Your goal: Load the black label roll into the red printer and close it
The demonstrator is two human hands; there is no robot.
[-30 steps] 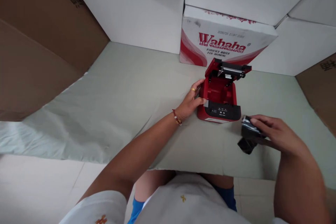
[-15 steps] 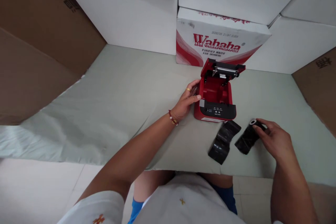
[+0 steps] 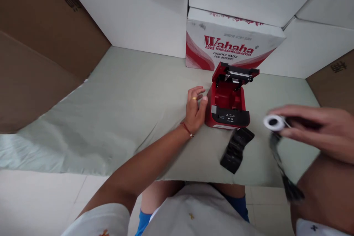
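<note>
A red and black receipt printer (image 3: 228, 96) stands on the table with its lid tilted up and its red paper bay exposed. My left hand (image 3: 195, 108) is just beside the printer's left wall, holding nothing, fingers loosely bent and apart. Whether the thumb touches the wall I cannot tell. Raised over the table's right side, my right hand (image 3: 320, 127) grips a small roll (image 3: 273, 122) with a white end and a dark hollow core. From it dangles a black strip (image 3: 282, 171), blurred by motion. Another wavy black strip (image 3: 236, 150) lies in front of the printer.
Behind the printer sits a white and red Wahaha water carton (image 3: 235, 40), with white boxes (image 3: 146, 11) around it. Brown cartons (image 3: 47, 51) border the left, and one (image 3: 334, 81) the right. A pale green cloth (image 3: 132, 92) covers the table.
My right hand has lifted the roll off the table, up and to the right, and its black strip now hangs loose. My left hand has let go of the printer's left wall.
</note>
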